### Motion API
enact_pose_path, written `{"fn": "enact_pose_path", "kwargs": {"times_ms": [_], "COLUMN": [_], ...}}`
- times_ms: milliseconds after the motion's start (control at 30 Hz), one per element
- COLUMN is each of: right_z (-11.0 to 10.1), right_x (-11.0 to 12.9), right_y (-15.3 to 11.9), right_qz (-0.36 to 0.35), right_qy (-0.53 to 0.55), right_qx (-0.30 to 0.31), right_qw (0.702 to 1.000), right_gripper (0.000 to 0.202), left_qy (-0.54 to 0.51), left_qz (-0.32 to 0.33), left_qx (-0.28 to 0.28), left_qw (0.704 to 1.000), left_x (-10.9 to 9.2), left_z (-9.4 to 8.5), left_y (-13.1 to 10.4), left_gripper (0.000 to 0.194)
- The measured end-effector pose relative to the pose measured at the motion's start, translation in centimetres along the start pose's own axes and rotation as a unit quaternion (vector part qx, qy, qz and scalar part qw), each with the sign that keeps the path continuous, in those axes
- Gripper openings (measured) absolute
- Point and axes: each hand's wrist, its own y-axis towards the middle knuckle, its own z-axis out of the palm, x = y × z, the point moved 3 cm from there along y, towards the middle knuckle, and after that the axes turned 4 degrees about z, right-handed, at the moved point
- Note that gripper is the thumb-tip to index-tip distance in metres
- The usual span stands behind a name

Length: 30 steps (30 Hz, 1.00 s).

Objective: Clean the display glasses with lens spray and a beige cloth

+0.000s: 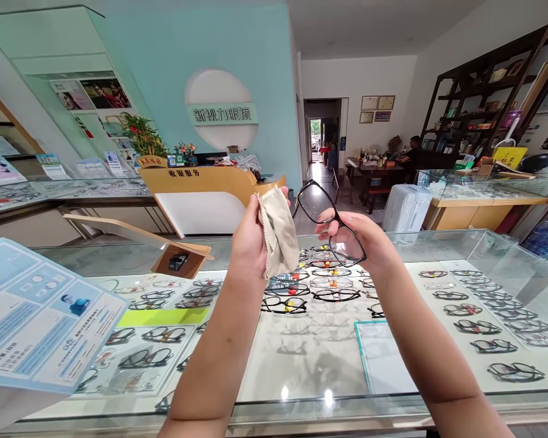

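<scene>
1. Left hand [249, 243] is mostly closed around a cream cloth [281, 234], kinda creased, with zigzag edges.
2. Right hand [363, 234] is half-curled, pinching a pair of glasses [337, 216] near the bridge.
3. Those glasses: black frame, clear lenses, tipped at a slant, up in the air just right of the cloth.
4. Below them, a glass counter [305, 374] with rows of spectacles [337, 295].

Holding a beige cloth [281, 234] in the left-hand grip [249, 240] and black-framed eyeglasses [337, 218] in the right-hand grip [364, 230], both above a glass surface [310, 371], with several rows of other frames [337, 295] underneath.
</scene>
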Motion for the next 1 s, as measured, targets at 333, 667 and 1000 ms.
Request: {"fn": "enact_pose_path", "kwargs": {"times_ms": [333, 667, 1000], "right_z": [-0.1, 3.2, 7.3], "right_x": [-0.7, 0.5, -1.9], "right_y": [0.3, -1.3, -1.3], "right_qz": [0.008, -0.190, -0.138], "right_qy": [0.026, -0.471, -0.769], "right_qx": [0.033, -0.100, -0.047], "right_qw": [0.999, 0.855, 0.622], "right_gripper": [0.032, 0.024, 0.024], "left_qy": [-0.101, -0.020, 0.040], "left_qz": [-0.053, 0.042, 0.114], "left_qx": [-0.056, 0.039, 0.073], "left_qw": [0.992, 0.998, 0.990], "left_x": [-0.7, -0.4, 0.1], "left_z": [1.5, 1.8, 2.6], "left_y": [-1.0, -1.8, -3.3], "left_gripper": [0.047, 0.045, 0.053]}}
